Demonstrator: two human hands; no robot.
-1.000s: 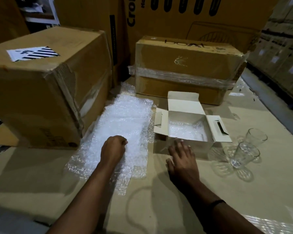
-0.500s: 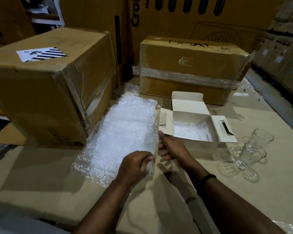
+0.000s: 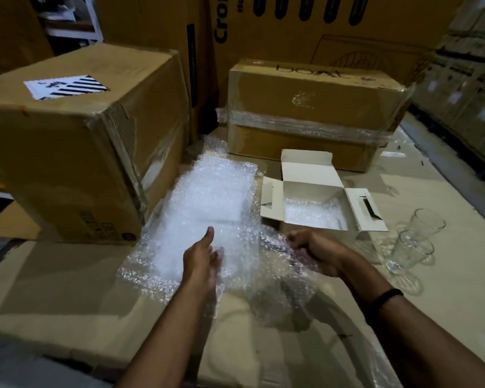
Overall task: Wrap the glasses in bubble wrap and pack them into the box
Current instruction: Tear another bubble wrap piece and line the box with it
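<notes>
A pile of bubble wrap (image 3: 207, 203) lies on the cardboard surface in front of me. One loose sheet of bubble wrap (image 3: 275, 278) is lifted off it and hangs between my hands. My left hand (image 3: 200, 261) holds its left edge, thumb pointing up and fingers behind the film. My right hand (image 3: 317, 249) grips the right edge with curled fingers. A small white box (image 3: 300, 189) stands open just beyond my right hand, with bubble wrap lining its bottom. Two clear glasses (image 3: 410, 252) (image 3: 429, 224) stand to the right of the box, untouched.
A large brown carton (image 3: 76, 152) stands at the left against the pile. A taped carton (image 3: 314, 116) sits behind the white box, with taller cartons behind it. Flat cardboard (image 3: 67, 281) covers the work surface.
Both hands went from resting flat to the pile's near edge, took hold of a sheet and lifted it toward me. The glasses and box have not moved.
</notes>
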